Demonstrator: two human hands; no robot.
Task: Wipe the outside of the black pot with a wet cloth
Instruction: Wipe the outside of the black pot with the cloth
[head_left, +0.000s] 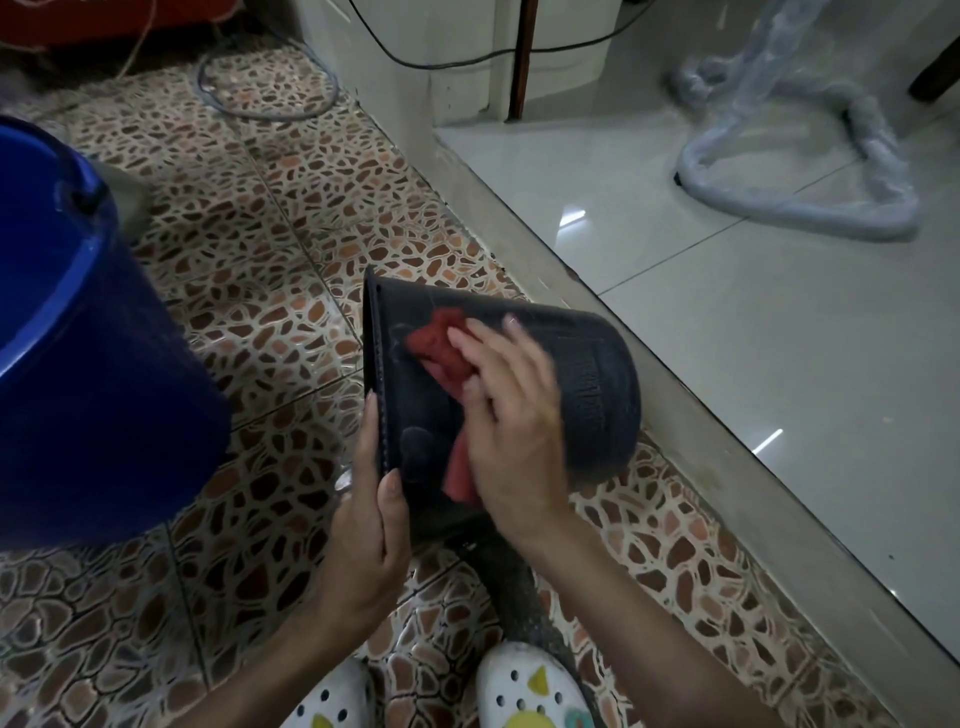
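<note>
The black pot (592, 384) is tipped on its side above the patterned floor, its rim pointing left and its base to the right. My left hand (371, 525) grips the rim at the lower left, thumb on the outside wall. My right hand (511, 410) presses a red cloth (441, 348) flat against the pot's outer wall; the cloth shows above the fingers and hangs below the palm. The hand is slightly blurred.
A large blue bucket (78, 332) stands close on the left. A raised step (623, 332) runs diagonally to the right, with glossy white tiles and a plastic-wrapped hose (789, 208) beyond. Cables lie at the back. My white clogs (530, 686) are at the bottom edge.
</note>
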